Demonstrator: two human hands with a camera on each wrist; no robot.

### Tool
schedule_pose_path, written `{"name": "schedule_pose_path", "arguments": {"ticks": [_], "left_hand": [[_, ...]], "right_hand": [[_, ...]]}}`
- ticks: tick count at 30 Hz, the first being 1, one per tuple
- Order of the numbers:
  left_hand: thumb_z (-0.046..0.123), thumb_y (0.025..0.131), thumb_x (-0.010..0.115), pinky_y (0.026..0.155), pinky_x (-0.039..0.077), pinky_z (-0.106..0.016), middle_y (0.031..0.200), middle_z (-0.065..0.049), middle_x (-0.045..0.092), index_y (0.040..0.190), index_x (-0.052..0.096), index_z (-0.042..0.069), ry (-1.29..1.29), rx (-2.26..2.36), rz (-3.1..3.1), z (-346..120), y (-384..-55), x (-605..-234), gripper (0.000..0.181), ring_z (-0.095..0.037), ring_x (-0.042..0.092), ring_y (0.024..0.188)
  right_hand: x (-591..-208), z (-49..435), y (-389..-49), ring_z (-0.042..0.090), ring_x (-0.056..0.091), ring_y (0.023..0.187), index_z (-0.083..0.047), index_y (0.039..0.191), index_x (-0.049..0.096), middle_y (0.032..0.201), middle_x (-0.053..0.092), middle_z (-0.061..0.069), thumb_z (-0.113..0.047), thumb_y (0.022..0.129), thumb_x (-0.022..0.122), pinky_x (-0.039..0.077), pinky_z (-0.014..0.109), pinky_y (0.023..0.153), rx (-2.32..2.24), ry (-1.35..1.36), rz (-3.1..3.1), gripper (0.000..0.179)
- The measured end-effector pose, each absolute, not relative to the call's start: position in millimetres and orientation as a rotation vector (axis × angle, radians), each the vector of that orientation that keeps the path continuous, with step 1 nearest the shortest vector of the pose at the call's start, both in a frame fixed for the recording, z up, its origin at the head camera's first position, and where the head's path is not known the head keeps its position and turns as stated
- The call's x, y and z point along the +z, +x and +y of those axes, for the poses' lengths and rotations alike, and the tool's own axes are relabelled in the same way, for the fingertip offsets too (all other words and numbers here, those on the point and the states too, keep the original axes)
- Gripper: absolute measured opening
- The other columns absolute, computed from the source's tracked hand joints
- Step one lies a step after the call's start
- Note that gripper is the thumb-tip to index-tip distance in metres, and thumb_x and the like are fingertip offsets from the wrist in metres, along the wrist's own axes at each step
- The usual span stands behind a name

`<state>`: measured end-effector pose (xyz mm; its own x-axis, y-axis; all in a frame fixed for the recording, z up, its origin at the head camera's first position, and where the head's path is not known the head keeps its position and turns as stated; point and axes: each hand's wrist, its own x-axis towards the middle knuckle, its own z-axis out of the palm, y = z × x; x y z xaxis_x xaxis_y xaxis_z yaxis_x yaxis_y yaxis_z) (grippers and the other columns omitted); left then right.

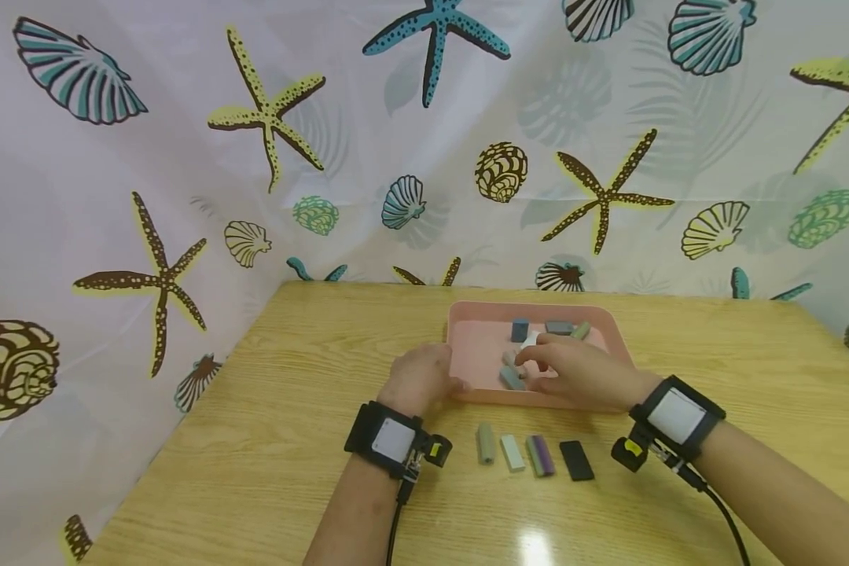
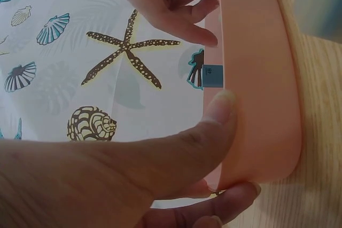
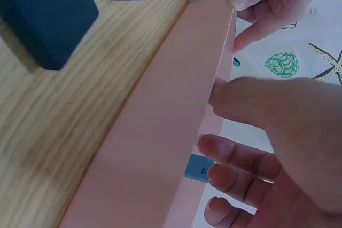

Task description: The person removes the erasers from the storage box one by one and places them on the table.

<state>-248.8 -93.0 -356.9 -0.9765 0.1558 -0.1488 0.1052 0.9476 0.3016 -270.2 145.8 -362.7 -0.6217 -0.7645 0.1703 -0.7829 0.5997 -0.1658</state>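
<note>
My left hand (image 1: 419, 380) grips the left front corner of a shallow pink tray (image 1: 475, 346), the thumb over its rim in the left wrist view. Inside the tray, my right hand (image 1: 573, 369) reaches over the front wall with fingers loosely bent. Its fingertips are close to a beige eraser (image 1: 509, 360) and a grey-blue eraser (image 1: 512, 379); nothing shows between thumb and fingers in the right wrist view. Further back lie a dark blue eraser (image 1: 520, 330), a grey one (image 1: 559, 327), a green one (image 1: 581, 330) and a white piece (image 1: 529, 339), partly hidden by my right hand.
In front of the tray, a row on the wooden table (image 1: 311, 456) holds a greenish eraser (image 1: 485, 443), a white eraser (image 1: 512, 453), a purple and green one (image 1: 541, 456) and a black block (image 1: 576, 461). A patterned curtain (image 1: 354, 157) hangs behind.
</note>
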Motion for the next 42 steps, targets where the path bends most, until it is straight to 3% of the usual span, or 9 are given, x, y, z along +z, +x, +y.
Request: {"name": "schedule_pose_path", "arguments": {"ticks": [9, 20, 35, 42], "left_hand": [[0.038, 0.078, 0.071, 0.058, 0.041, -0.032, 0.081, -0.002, 0.056, 0.1, 0.058, 0.009, 0.207, 0.408, 2.938, -93, -249, -356, 0.039, -0.017, 0.05, 0.068], [0.038, 0.079, 0.07, 0.058, 0.041, -0.032, 0.08, -0.003, 0.056, 0.098, 0.057, 0.009, 0.233, 0.426, 2.94, -94, -246, -355, 0.037, -0.018, 0.05, 0.067], [0.038, 0.078, 0.071, 0.056, 0.039, -0.031, 0.079, -0.003, 0.056, 0.098, 0.057, 0.009, 0.224, 0.426, 2.945, -93, -246, -354, 0.038, -0.018, 0.049, 0.066], [0.038, 0.078, 0.071, 0.058, 0.04, -0.032, 0.08, -0.003, 0.056, 0.099, 0.057, 0.01, 0.206, 0.43, 2.942, -94, -247, -354, 0.038, -0.018, 0.05, 0.068]], "right_hand": [[-359, 132, -280, 0.01, 0.052, 0.075, -0.011, 0.117, 0.058, 0.095, 0.062, 0.004, -0.008, 0.083, 0.065, 0.045, 0.025, 0.063, 0.332, 1.435, -2.84, 0.035], [-367, 125, -290, 0.009, 0.05, 0.073, -0.01, 0.117, 0.058, 0.088, 0.059, 0.002, -0.005, 0.079, 0.067, 0.044, 0.024, 0.06, 0.292, 1.392, -2.94, 0.04], [-368, 132, -285, 0.009, 0.051, 0.079, -0.012, 0.117, 0.058, 0.094, 0.057, 0.0, -0.014, 0.08, 0.071, 0.045, 0.024, 0.066, 0.355, 1.347, -2.856, 0.039], [-362, 138, -279, 0.01, 0.044, 0.07, -0.015, 0.116, 0.058, 0.085, 0.051, 0.0, -0.025, 0.079, 0.072, 0.041, 0.024, 0.057, 0.412, 1.265, -2.839, 0.041]]}}
